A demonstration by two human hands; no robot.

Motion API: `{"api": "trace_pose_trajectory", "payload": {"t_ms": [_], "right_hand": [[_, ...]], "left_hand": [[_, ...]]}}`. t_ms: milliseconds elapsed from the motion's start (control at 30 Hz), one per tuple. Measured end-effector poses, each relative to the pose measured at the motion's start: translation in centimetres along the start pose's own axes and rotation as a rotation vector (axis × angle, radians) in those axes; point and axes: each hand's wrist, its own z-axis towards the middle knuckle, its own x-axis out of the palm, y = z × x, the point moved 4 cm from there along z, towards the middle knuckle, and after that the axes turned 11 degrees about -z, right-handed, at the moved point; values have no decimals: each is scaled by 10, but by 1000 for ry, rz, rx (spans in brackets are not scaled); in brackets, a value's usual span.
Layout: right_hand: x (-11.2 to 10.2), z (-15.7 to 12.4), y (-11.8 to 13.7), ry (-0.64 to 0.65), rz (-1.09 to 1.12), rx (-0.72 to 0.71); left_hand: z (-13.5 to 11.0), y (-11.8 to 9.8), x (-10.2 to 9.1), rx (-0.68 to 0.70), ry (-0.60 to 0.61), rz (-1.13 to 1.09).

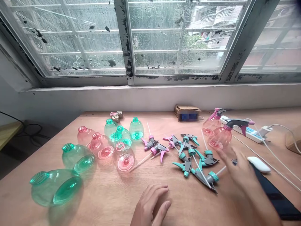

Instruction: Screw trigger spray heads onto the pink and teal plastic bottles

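My left hand (152,204) rests near the table's front edge, fingers loosely bent and apart, holding nothing. My right hand (237,169), slightly blurred, has its fingers stretched toward the base of a pink spray bottle (219,138) with a grey and pink trigger head; whether they touch it I cannot tell. Behind that bottle stands a second pink spray bottle (211,125), also fitted with a trigger head. Between the hands lie several loose teal and grey trigger sprayers (203,179). Left of them are pink and grey trigger sprayers (150,142) with dip tubes.
Open-necked green bottles (58,188) and pink bottles (124,157) stand or lie on the left. Small blocks (115,116) and a cardboard box (187,113) are at the back. A power strip (252,134), a white mouse (259,164), a dark flat object (275,194) and cables occupy the right.
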Motion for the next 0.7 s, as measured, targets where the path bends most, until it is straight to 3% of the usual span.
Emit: {"api": "trace_pose_trajectory", "payload": {"t_ms": [100,133,233,367,533,600,700], "right_hand": [[16,-80,27,32,55,-74],[22,-101,40,42,42,-165],[35,-135,70,130,41,-362],[36,-135,83,227,48,-493],[31,-132,79,264,106,-474],[31,-133,78,264,123,-468],[33,-134,78,270,128,-460]], "left_hand": [[0,0,0,27,8,-2],[0,0,0,26,14,-6],[-2,1,1,-19,38,-23],[-6,5,5,-141,-16,-58],[-12,11,4,-264,-316,-164],[-12,11,-7,-277,-457,-195],[-14,8,-44,-281,-717,-203]]}}
